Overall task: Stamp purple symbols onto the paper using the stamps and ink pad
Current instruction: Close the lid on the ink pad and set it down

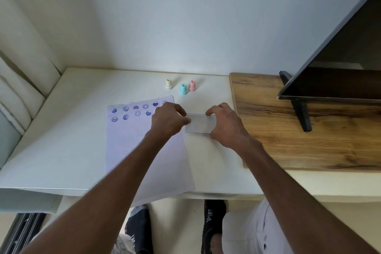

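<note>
Your left hand (168,118) and right hand (225,125) pinched the closed ink pad (199,124) at its 2 short ends, beside the paper (144,150). It looked light, rigid and slick, so you gripped the edges.

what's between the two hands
The ink pad case, lid shut, held at its ends by the left hand and right hand; head view.
</note>
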A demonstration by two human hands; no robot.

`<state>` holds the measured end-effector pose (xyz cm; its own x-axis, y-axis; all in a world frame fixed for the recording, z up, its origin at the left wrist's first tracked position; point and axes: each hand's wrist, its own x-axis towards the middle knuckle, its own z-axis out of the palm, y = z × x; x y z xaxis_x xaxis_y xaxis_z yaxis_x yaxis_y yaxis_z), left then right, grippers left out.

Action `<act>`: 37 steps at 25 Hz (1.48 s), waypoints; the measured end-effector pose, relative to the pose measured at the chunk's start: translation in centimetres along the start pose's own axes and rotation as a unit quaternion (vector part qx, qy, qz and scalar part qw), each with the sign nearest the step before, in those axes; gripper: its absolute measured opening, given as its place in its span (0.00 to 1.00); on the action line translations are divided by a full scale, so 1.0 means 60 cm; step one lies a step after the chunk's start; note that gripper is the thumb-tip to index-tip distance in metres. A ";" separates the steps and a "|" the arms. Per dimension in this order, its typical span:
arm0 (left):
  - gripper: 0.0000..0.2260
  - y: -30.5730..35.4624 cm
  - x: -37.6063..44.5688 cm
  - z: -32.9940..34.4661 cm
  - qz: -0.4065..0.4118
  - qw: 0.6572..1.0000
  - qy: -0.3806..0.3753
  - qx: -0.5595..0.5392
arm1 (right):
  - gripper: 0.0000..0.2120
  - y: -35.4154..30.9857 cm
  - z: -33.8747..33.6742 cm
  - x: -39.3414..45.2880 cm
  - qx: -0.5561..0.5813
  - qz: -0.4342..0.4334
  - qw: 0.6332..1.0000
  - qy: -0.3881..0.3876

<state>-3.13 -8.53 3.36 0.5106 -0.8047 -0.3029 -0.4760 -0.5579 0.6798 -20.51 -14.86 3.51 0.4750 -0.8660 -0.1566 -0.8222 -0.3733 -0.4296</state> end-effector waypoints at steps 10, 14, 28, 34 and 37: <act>0.12 -0.004 0.005 0.015 0.038 0.998 0.018 0.054 | 0.33 -0.005 -0.020 -0.003 0.031 -0.002 0.999 -0.024; 0.16 0.006 -0.003 0.022 0.086 0.993 0.006 0.086 | 0.22 -0.002 -0.022 0.005 0.087 0.076 0.993 -0.008; 0.17 0.012 -0.007 0.021 0.017 1.000 -0.012 0.003 | 0.08 -0.001 -0.007 0.027 0.211 0.213 0.952 0.062; 0.17 0.012 -0.011 0.021 0.010 1.000 0.001 -0.005 | 0.05 0.000 -0.004 0.034 0.205 0.238 0.946 0.086; 0.16 0.011 -0.011 0.021 0.010 1.000 0.000 -0.005 | 0.06 0.005 -0.005 0.040 0.223 0.240 0.942 0.071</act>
<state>-4.66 -8.62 3.17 0.5011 -0.8153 -0.2901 -0.4784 -0.5404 0.6922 -19.71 -17.13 3.27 0.0095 -0.9468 -0.3217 -0.7037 0.2223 -0.6748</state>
